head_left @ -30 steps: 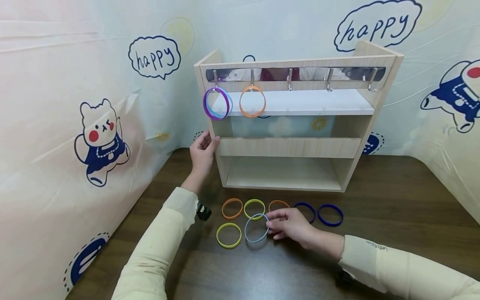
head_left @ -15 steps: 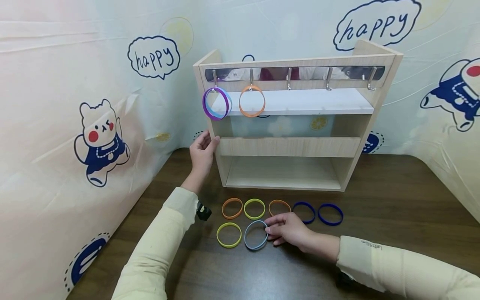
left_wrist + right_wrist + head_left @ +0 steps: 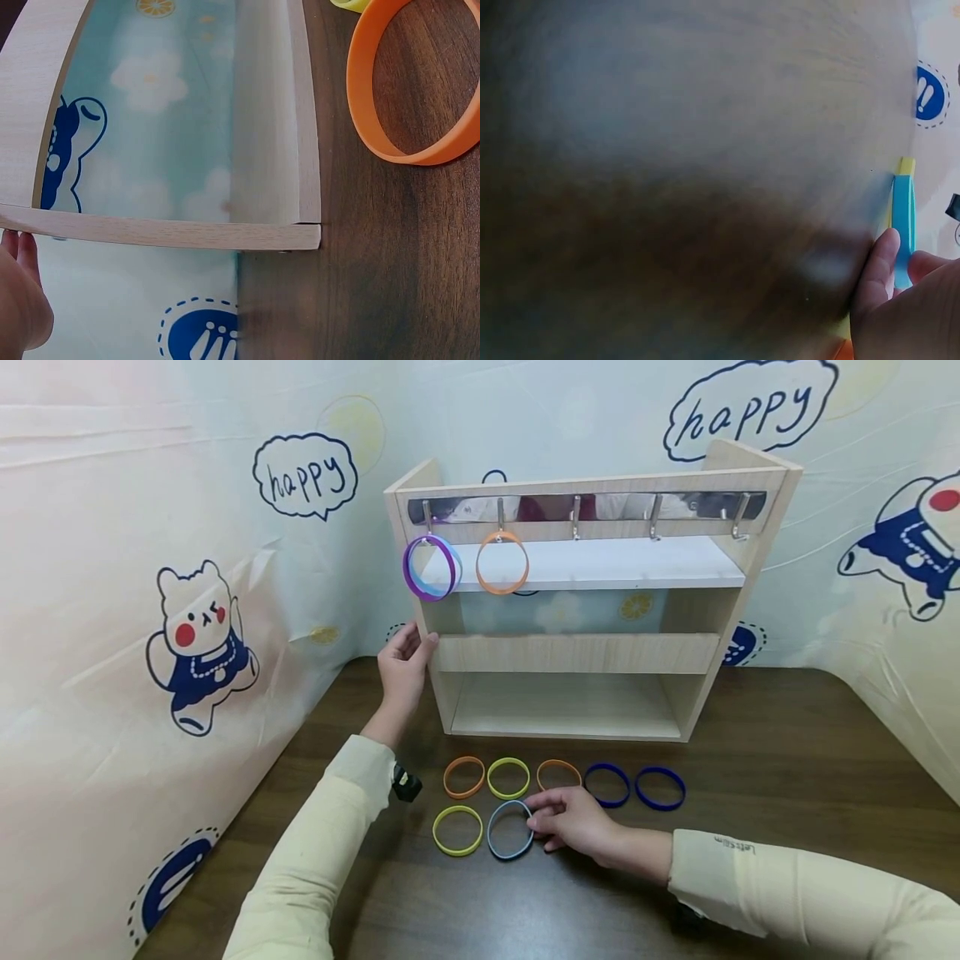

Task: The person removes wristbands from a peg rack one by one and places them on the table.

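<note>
My right hand (image 3: 576,823) pinches the right side of a light blue silicone wristband (image 3: 491,832), low over the table. In the right wrist view the wristband (image 3: 904,214) stands edge-on between thumb and fingers. My left hand (image 3: 403,668) touches the outer side of the wooden rack (image 3: 577,654), its thumb by the front edge; the left wrist view shows two straight fingers (image 3: 28,255) against that panel. A purple wristband (image 3: 408,572) hangs with a light blue one on the leftmost hook, and an orange wristband (image 3: 480,568) hangs on the second hook.
On the table (image 3: 420,902) lie an orange wristband (image 3: 447,785), two yellow ones, another orange one partly behind my right hand, and two dark blue wristbands (image 3: 639,793). Three more metal hooks (image 3: 576,518) line the rack's rail. A patterned cloth (image 3: 217,485) backs the table.
My right hand has lowered the light blue wristband toward the table and a little left, off the yellow one it overlapped. The left hand stays at the rack.
</note>
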The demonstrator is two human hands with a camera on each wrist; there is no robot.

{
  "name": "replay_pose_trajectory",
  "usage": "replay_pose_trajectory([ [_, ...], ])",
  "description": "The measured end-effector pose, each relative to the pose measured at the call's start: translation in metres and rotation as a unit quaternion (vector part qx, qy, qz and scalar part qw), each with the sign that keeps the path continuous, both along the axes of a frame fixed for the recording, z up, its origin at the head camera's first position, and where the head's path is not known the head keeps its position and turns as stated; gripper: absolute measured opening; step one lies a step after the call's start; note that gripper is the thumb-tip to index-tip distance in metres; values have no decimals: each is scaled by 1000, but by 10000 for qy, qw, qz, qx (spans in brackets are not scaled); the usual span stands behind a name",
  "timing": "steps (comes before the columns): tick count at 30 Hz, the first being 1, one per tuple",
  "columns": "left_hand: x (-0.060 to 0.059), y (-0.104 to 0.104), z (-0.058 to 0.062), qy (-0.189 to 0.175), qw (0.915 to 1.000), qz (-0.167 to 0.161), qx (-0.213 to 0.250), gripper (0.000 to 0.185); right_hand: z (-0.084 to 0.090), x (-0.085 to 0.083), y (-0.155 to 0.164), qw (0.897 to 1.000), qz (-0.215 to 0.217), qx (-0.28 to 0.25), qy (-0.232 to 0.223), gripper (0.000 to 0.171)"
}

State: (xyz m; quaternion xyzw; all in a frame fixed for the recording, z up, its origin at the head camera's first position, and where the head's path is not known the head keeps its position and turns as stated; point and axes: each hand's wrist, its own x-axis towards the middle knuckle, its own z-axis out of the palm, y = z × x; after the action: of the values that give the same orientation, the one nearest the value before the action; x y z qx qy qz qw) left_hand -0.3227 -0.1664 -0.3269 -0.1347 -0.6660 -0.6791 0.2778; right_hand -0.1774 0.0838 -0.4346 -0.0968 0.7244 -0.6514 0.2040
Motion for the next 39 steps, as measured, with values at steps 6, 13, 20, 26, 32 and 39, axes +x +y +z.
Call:
replay_pose_trajectory([
  [6,0,0,0,-55,10000,26,-5,36,0,0,0,9998,38,121,152,32],
  [13,0,0,-1,-63,10000,6,-14,35,2,1,-2,9995,10,267,194,31],
  [20,1,0,0,-58,10000,-8,1,35,1,1,-2,9989,24,359,299,30],
  [26,3,0,1,-112,9999,-24,-47,36,2,2,-2,9987,42,356,376,31],
  [32,3,0,1,-110,9999,7,-26,36,9,7,-2,9981,50,387,479,31],
  [39,4,0,1,-139,9999,23,-24,36,12,4,1,9979,-1,400,513,31],
])
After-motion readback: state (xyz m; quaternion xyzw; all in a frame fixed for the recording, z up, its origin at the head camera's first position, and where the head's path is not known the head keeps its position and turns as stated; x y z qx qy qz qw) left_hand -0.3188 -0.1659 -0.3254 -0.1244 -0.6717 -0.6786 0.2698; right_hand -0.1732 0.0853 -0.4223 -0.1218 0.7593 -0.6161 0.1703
